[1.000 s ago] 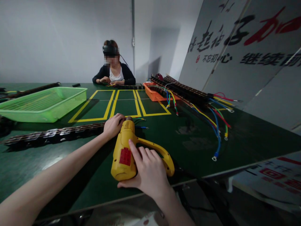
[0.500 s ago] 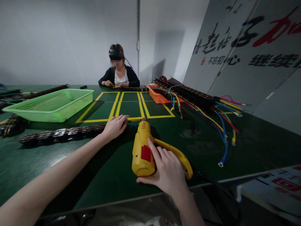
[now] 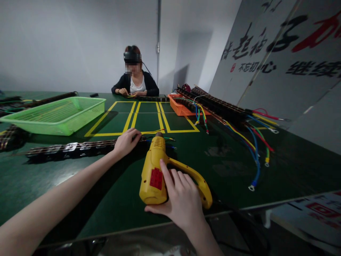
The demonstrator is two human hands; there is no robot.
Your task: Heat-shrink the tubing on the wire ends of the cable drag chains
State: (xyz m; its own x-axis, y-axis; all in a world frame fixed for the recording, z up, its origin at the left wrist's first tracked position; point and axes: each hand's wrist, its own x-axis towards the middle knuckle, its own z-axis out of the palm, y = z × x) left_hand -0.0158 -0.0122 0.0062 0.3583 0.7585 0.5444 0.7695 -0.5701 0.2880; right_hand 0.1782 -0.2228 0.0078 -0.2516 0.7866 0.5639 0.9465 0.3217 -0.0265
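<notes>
My right hand (image 3: pixel 181 195) is wrapped around a yellow heat gun (image 3: pixel 151 167) with a red label on its back. The gun's nozzle points away from me, at thin coloured wires (image 3: pixel 167 139) that end in small terminals. These wires come from the right end of a long black wiring harness (image 3: pixel 74 151) lying across the table. My left hand (image 3: pixel 127 141) rests on that end with its fingers closed around it. The undersides of the left fingers are hidden, and the nozzle covers part of the wires.
A green plastic basket (image 3: pixel 61 126) stands at the left, near more dark harnesses. At the right an orange basket (image 3: pixel 181 110) sits under a pile of harnesses (image 3: pixel 221 103) with dangling ring-terminal leads. Yellow tape (image 3: pixel 106 134) marks the green table. Opposite sits a person (image 3: pixel 135 83) handling a harness.
The heat gun has shifted left in my right hand, and its nozzle is closer to my left hand. More of the blue and green wire ends now show right of the nozzle.
</notes>
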